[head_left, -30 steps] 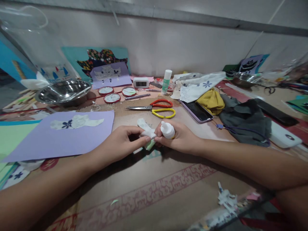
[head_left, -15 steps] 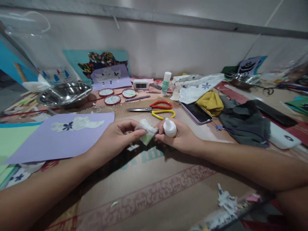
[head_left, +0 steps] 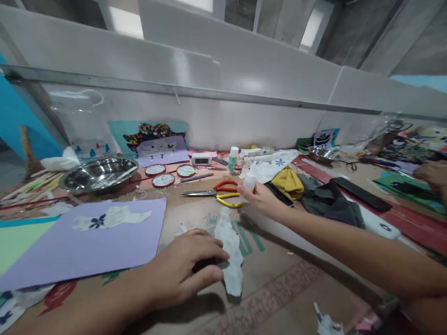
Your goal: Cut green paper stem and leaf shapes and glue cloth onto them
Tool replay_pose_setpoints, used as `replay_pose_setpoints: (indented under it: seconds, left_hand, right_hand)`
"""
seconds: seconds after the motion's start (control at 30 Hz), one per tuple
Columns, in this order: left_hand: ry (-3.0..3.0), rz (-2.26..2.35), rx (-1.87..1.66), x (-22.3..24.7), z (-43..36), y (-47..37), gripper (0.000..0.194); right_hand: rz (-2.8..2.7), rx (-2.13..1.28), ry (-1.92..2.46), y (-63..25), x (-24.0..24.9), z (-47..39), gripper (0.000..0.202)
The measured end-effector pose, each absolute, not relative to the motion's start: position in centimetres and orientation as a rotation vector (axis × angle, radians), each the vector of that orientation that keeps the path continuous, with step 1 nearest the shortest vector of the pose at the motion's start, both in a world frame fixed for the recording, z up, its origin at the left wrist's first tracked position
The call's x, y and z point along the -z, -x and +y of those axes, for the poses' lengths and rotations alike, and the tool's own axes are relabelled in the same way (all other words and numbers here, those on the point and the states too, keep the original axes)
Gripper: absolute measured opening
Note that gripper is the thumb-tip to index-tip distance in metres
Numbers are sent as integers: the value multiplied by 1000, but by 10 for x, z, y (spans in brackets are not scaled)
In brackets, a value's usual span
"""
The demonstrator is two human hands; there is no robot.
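Note:
A crinkled white cut-out piece [head_left: 231, 253] lies lengthwise on the brown board. My left hand [head_left: 192, 263] is at its left edge, palm down with the fingers apart, fingertips touching or just over it. Farther back, my right hand [head_left: 260, 197] is closed around a small white bottle [head_left: 249, 181], partly hidden by the fingers. Scissors [head_left: 209, 193] with one red and one yellow handle lie just left of that hand. On the left, a purple sheet [head_left: 122, 246] bears a white shape with a dark flower [head_left: 98, 221].
A steel bowl [head_left: 99, 174], round red-rimmed tins [head_left: 163, 180], a small clock [head_left: 201, 159] and a glue stick [head_left: 233, 159] stand behind. Yellow cloth [head_left: 288, 183], dark cloth [head_left: 324, 200] and a phone [head_left: 361, 194] lie right. Another person's hand [head_left: 433, 177] is at the far right.
The white piece, crumpled between both hands before, now lies spread on the board. My left hand has opened and come nearer; my right hand has moved away with the bottle. The view has tilted up.

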State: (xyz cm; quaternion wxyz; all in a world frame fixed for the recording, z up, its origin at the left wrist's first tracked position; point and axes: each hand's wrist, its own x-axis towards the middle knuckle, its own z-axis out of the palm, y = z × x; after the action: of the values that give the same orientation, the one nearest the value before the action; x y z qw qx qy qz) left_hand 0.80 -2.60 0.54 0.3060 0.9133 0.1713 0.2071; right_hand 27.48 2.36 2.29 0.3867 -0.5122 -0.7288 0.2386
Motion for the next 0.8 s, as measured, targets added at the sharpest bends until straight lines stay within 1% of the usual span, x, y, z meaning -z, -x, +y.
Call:
replay_pose_setpoints:
  seconds: [0.07,0.13,0.2,0.27,0.43,0.6,0.7,0.8]
  left_hand:
    - [-2465,546,-555,-2,-20,-6,40]
    - [-2508,666,-579,0,-15,-4,39]
    - [-2534,752,-606,-1,-11,-4,37]
    - [-2555,781,-628,-3,-10,-4,36]
    - [-2501,822,-663,-4,-7,-5,35]
    - [-2322,911,-674,3,2,-3,29]
    - [-2280,933,-678,6,4,-3,30]
    - [-2320,957,-751,6,4,-3,30]
  right_hand:
    - [-1970,-475,1603,-275,-32,47,34]
    - [-1988,-406,1686,-269,-39,74,28]
    - [-1995,-343,1745,-260,-43,101,27]
    - [-1981,-266,1811,-250,-41,125,31]
    - [-1994,-215,1959,-233,-24,157,33]
    - [-2007,-199,1950,-236,-16,157,35]
    - [-1994,-151,1854,-245,-20,143,44]
    - [-1979,-86,1691,-256,-25,114,45]
